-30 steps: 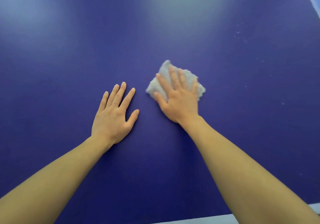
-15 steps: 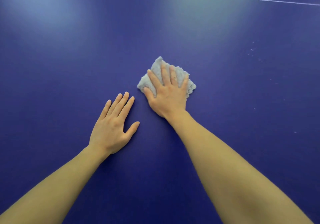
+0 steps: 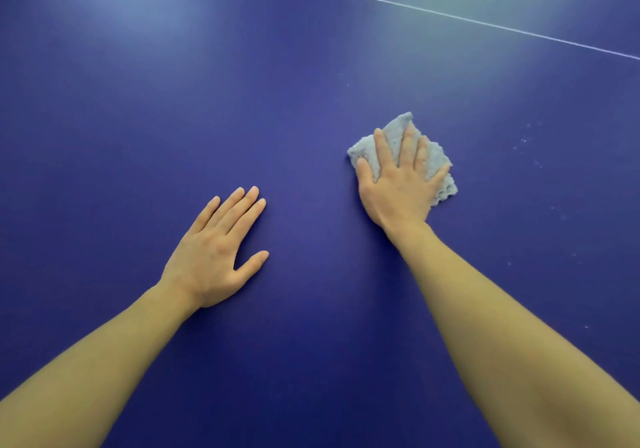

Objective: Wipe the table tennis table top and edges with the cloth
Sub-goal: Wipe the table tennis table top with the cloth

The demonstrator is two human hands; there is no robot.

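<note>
A dark blue table tennis table top [image 3: 242, 101] fills the head view. A small folded grey cloth [image 3: 434, 160] lies on it right of centre. My right hand [image 3: 398, 184] presses flat on the cloth with straight, spread fingers, covering most of it. My left hand [image 3: 218, 250] rests flat on the bare table, fingers straight, about a hand's width left of the cloth and nearer to me.
A thin white line [image 3: 433, 12] crosses the table at the far right. Pale specks [image 3: 526, 141] dot the surface to the right of the cloth. Light glare sits on the far part of the table.
My right hand has slid the cloth to the right, away from my left hand. The view has turned, and the table's near edge has dropped out of sight.
</note>
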